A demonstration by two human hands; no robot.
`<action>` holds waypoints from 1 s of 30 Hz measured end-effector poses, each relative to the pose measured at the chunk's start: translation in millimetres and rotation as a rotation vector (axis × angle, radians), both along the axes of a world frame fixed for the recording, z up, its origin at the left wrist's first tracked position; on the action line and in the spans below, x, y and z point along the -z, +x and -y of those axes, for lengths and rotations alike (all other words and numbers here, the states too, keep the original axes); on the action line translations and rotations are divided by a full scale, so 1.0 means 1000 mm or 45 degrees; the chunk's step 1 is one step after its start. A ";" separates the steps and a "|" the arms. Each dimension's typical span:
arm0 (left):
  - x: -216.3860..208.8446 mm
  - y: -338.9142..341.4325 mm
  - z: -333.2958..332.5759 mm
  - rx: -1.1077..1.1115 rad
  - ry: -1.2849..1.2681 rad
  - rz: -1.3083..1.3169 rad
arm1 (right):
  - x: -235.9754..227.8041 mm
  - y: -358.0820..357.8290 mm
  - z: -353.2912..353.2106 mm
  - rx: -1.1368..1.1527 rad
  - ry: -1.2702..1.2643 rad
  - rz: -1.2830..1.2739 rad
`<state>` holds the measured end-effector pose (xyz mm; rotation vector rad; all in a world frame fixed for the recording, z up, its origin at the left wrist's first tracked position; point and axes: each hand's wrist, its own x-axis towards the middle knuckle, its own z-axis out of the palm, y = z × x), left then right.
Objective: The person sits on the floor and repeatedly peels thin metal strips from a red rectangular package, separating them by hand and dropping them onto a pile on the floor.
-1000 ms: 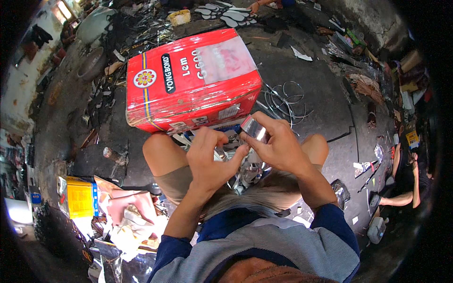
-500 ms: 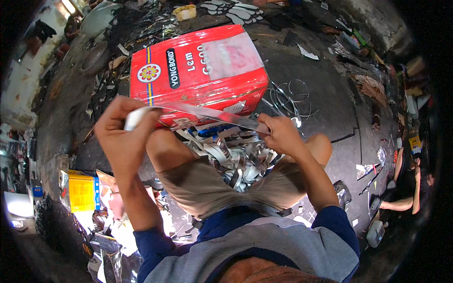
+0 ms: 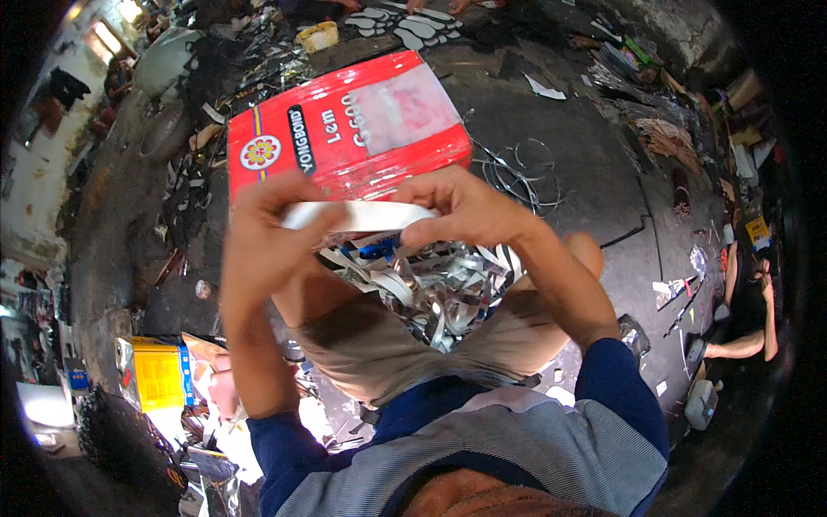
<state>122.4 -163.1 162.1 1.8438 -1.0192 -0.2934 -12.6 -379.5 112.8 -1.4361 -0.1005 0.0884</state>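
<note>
A white, flexible strip (image 3: 379, 216) stretches between my two hands, in front of a large red tin box (image 3: 405, 164). My left hand (image 3: 267, 241), smeared by motion, is closed round the strip's left end. At the other end, my right hand (image 3: 472, 211) pinches it between thumb and fingers. Below the hands, a heap of curled white and shiny strips (image 3: 439, 289) lies between my legs. The near side of the tin is partly hidden by my hands.
Coiled thin wire (image 3: 525, 177) lies right of the tin. White cut-out pieces (image 3: 418, 30) are spread at the far side, near another person's hands. A yellow tin (image 3: 157, 375) stands at left among scraps. Another person's leg (image 3: 736, 345) shows at far right.
My right hand has moved left and closer to my left hand. The long, translucent strip it held taut has gone from between the hands; the white strip now spans them.
</note>
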 end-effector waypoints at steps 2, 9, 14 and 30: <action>-0.021 0.039 -0.024 -0.135 0.005 0.133 | -0.012 0.000 0.027 0.091 -0.220 0.001; -0.030 0.157 -0.076 -0.508 0.713 0.460 | -0.040 0.061 0.095 0.189 -0.908 0.103; 0.011 0.135 0.004 -0.807 0.530 1.324 | -0.037 0.087 0.105 0.315 -1.732 0.298; 0.085 0.058 0.179 -0.007 -0.312 0.456 | -0.021 0.058 0.116 0.690 -1.735 0.594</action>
